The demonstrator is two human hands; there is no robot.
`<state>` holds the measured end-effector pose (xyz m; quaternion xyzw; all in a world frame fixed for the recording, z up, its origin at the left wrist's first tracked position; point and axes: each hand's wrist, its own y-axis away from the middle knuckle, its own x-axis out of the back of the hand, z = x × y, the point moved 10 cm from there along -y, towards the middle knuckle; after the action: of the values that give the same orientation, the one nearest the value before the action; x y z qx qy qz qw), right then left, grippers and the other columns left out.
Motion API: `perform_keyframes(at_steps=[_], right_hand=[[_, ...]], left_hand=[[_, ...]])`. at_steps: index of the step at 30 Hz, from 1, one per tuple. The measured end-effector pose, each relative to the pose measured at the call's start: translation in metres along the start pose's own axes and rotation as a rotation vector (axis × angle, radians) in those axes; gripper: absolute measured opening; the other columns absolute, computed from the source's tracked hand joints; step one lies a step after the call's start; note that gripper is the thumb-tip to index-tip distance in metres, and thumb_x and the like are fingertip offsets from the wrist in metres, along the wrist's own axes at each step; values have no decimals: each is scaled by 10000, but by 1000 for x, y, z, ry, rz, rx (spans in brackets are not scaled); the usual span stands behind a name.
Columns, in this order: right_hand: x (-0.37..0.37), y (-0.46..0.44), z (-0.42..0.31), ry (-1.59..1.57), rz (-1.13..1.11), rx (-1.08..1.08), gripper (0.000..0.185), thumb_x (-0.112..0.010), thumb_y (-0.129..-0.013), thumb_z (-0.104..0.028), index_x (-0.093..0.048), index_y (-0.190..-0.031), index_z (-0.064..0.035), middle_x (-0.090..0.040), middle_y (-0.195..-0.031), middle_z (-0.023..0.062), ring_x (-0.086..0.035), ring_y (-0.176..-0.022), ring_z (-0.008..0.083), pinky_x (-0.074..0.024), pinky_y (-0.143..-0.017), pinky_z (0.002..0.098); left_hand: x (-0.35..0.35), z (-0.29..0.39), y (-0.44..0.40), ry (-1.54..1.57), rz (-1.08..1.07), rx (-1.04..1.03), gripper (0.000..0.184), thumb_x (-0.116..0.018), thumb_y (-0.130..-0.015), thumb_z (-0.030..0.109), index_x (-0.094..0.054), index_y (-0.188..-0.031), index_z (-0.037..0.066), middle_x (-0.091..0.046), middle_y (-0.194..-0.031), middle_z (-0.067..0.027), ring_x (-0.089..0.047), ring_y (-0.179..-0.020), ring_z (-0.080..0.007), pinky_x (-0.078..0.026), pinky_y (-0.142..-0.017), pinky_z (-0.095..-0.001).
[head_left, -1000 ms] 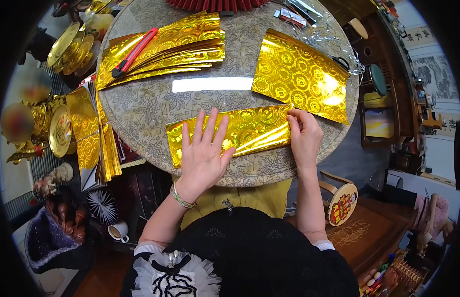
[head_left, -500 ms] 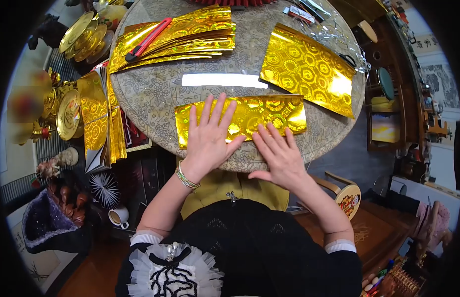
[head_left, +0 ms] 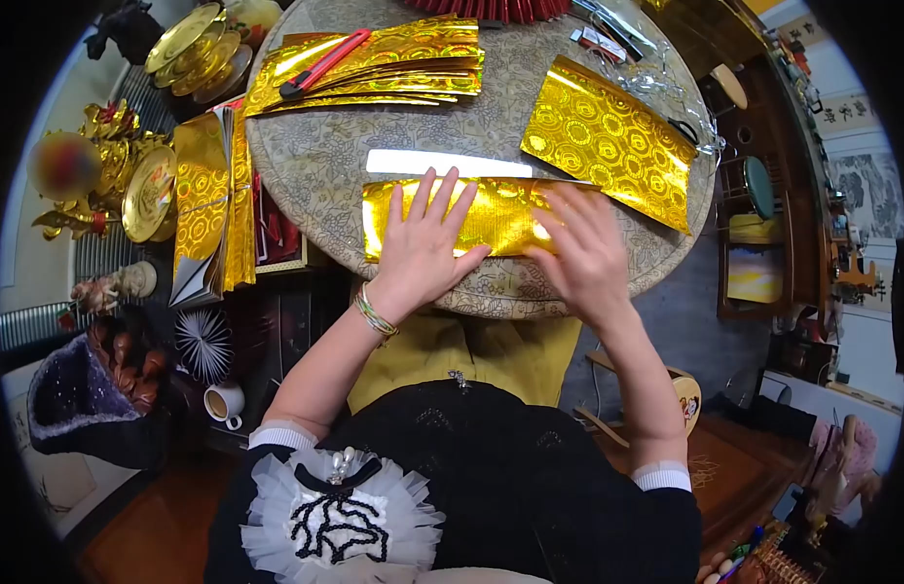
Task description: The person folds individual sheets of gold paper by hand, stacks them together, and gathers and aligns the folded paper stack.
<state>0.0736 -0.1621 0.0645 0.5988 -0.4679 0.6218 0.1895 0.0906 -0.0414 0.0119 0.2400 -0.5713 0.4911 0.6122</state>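
A shiny gold foil paper strip (head_left: 505, 216) with circle patterns lies at the near edge of the round table. My left hand (head_left: 423, 243) rests flat on its left part, fingers spread. Over its right end is my right hand (head_left: 586, 248), fingers apart and slightly blurred, hiding that end. A larger gold foil sheet (head_left: 608, 141) lies just beyond, to the right. At the back left, a stack of folded gold paper (head_left: 403, 73) carries a red utility knife (head_left: 325, 63).
The round table (head_left: 306, 185) has a patterned cover with a bright light reflection. Scissors (head_left: 682, 128) and clear plastic lie at its right edge. Gold paper sheets (head_left: 203, 185) hang at the left, near a cup (head_left: 224, 401) and a purple geode (head_left: 82, 399). A wooden stool (head_left: 685, 399) stands right.
My right hand has moved right and away from me along the gold strip. My left hand stays flat on it. The whole view has shifted slightly.
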Motion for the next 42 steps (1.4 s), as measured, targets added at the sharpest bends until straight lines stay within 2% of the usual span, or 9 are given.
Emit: perform_keyframes(at_steps=[5,8,12,27,31,32,37,39,42], right_hand=[[-69,-39,-21,-246,-100,235,477,-578,-804,-326,-508,-1197,-65,-491,-1252,107,-389,-1225,278,-223,-1028,512],[-82,-39,-10,-28,-198,175,695,-492,-807,-501,-331,-1352,-101,-333,-1395,91,-281,-1303,258,-186,-1043,526],[-82,-40,-12,21,-213,162,895,-499,-690,-689,-354,-1337,-88,-328,-1397,92,-272,-1303,280,-177,-1036,546],[-69,-38,-18,-50,-221,219,978,-534,-613,-733,-325,-1361,-139,-267,-1420,146,-216,-1321,323,-145,-1036,569],[-39,-30,-38,-166,-44,402,564,-642,-681,-520,-549,-1059,-112,-451,-1238,151,-387,-1197,328,-253,-1006,521],[-21,-27,-50,-157,89,515,343,-651,-718,-355,-550,-896,-80,-534,-995,107,-521,-994,273,-421,-874,424],[-40,-19,-61,-45,-41,601,297,-629,-758,-234,-539,-950,-25,-601,-903,78,-605,-797,193,-515,-629,280],[-36,-20,-66,-17,13,626,287,-598,-757,-223,-542,-950,-19,-530,-731,49,-571,-681,185,-492,-531,284],[-30,-28,-65,-76,-91,567,307,-573,-780,-199,-532,-1029,-25,-589,-815,68,-607,-709,199,-496,-517,303]], left_hand=[[-10,-1,2,-30,-116,10,662,-503,-817,476,-363,-1320,70,-311,-1389,-139,-257,-1295,-326,-194,-1021,-551],[-6,-5,6,14,-82,-8,658,-498,-826,461,-360,-1318,47,-300,-1393,-153,-253,-1299,-322,-181,-1042,-513],[3,-25,18,26,-135,-26,657,-481,-844,436,-325,-1335,29,-266,-1410,-161,-232,-1310,-321,-171,-1056,-478],[-1,-69,34,-98,-369,22,818,-406,-810,624,-154,-1415,135,-144,-1463,-131,-102,-1348,-349,-73,-1040,-582],[-2,-68,33,-114,-371,-1,828,-408,-804,635,-164,-1410,127,-147,-1463,-124,-102,-1342,-370,-73,-1039,-587],[-1,-67,33,-109,-367,-9,832,-410,-798,643,-172,-1409,132,-148,-1463,-123,-103,-1340,-377,-73,-1038,-591],[17,-68,28,-71,-329,-89,812,-496,-752,631,-291,-1371,147,-223,-1436,-134,-152,-1327,-380,-114,-1027,-601],[37,-56,23,-85,-179,-225,685,-581,-751,514,-417,-1293,128,-269,-1414,-131,-169,-1333,-347,-138,-1039,-570],[64,-35,21,-86,43,-464,352,-596,-778,303,-572,-1070,107,-507,-1200,-87,-409,-1211,-234,-316,-986,-455]])
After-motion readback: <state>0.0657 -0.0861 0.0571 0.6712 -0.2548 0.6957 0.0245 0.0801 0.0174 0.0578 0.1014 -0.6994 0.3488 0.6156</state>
